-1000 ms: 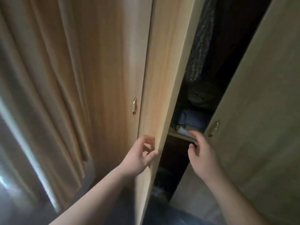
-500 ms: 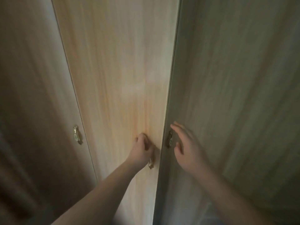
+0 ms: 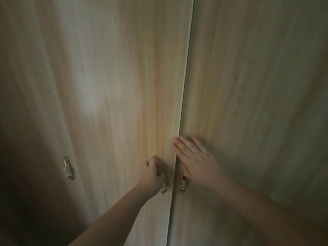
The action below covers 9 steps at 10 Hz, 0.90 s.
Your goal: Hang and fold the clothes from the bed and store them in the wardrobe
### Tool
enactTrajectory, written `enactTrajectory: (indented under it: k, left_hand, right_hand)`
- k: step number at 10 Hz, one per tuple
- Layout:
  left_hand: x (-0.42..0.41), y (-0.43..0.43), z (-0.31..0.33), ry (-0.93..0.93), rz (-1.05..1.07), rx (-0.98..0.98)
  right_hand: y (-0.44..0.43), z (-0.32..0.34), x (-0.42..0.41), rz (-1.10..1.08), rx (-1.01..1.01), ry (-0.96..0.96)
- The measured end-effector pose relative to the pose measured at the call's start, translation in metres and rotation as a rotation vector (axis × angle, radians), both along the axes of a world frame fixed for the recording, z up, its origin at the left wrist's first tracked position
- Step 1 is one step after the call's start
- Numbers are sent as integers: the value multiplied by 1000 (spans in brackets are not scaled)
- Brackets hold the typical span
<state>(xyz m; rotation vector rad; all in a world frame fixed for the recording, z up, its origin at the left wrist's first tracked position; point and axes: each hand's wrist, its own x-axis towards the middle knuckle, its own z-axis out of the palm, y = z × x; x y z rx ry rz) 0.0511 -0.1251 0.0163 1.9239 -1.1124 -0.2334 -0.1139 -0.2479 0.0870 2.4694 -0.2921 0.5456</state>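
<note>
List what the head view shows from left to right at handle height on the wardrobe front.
Far-left door handle → left hand closed on the middle door's handle → right door's handle → right hand flat on the right door.

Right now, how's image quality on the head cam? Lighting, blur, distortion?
Head view: dim and uneven, with a soft bright patch on the middle wardrobe door and a dark lower-left corner. Door edges bow from the wide-angle lens. Right hand is motion-blurred; left hand and the far-left handle are sharper. No harsh glare.
</note>
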Motion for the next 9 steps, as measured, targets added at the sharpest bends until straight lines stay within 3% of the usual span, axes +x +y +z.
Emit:
enactTrajectory:
  k: [4,6,8,9]
  left_hand:
    - [9,-11,-12,13,1,27]
    - [10,5,-2,32,-80,49]
    - [10,64,14,-123,-194,367]
    - [1,104,24,-222,-216,371]
  right_hand:
    - [-20,-10,13,-56,-28,34]
    - [11,3,8,-188,17,83]
    - [70,16,7,-427,266,118]
    - [99,14,-3,-544,410,113]
